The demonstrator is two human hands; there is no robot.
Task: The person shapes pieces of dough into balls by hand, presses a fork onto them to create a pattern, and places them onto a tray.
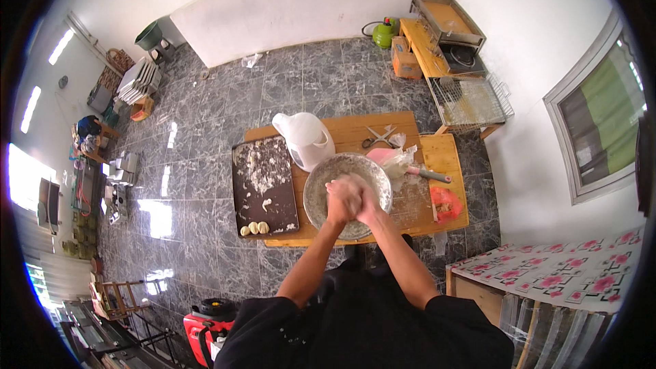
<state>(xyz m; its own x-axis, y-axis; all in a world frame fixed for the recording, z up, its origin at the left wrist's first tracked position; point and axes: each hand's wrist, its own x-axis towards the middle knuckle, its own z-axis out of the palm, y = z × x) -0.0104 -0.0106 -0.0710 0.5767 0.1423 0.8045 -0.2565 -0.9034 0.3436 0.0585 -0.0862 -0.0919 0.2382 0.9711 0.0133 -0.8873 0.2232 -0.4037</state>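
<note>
My left hand (337, 203) and my right hand (367, 205) are pressed together over a wide metal bowl (313, 213). Both look dusted with white powder. Their fingers close around each other, and whatever lies between the palms is hidden and slightly blurred. Pale powder coats the inside of the bowl. Left of it lies a dark baking tray (273, 198), scattered with white crumbs and flakes. Three pale, striped dough balls (253, 227) sit at its near left corner. Just behind the bowl stands a white stand mixer (306, 140).
On the wooden table (383, 123) are scissors (378, 138), a spatula with a grey and pink handle (429, 174), a crumpled plastic bag (395, 160) and a red plastic bag (446, 205). A wire rack (468, 102) and a green gas cylinder (384, 34) stand farther right.
</note>
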